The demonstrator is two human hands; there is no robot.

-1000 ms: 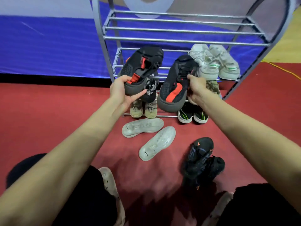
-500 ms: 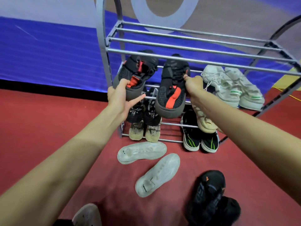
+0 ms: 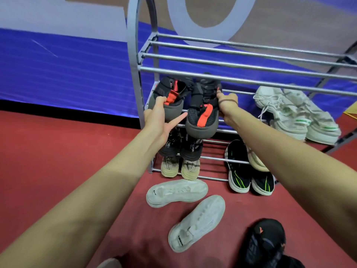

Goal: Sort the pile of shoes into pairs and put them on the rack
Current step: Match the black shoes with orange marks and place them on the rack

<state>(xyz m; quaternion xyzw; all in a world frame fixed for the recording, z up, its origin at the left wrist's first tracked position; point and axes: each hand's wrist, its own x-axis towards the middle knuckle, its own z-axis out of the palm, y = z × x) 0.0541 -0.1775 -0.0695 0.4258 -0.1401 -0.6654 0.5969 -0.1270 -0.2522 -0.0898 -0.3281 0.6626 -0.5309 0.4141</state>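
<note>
**Black-and-red pair held at the rack's second shelf**

The two black shoes have knit uppers, red-orange tongues and thick grey soles. The left hand (image 3: 157,120) grips the heel of the left shoe (image 3: 170,97), thumb inside the collar, index finger stretched out under the sole. The right hand (image 3: 227,105) pinches the collar of the right shoe (image 3: 201,115). Both shoes sit side by side, toes pointing in under the top rails, heels hanging out past the front bar.

The rack (image 3: 133,60) is grey metal with rod shelves. On the same shelf, well to the right, sits a white pair (image 3: 293,113) with green marks. Below are a dark pair (image 3: 181,146), a beige pair (image 3: 179,167) and a black pair with green stripes (image 3: 249,176); the right forearm hides part of another pale shoe (image 3: 257,161).

On the red floor (image 3: 58,151) in front lie two white shoes (image 3: 185,207) soles up, and black shoes (image 3: 268,242) near the lower right edge. The shelf between the held pair and the white pair is open.
</note>
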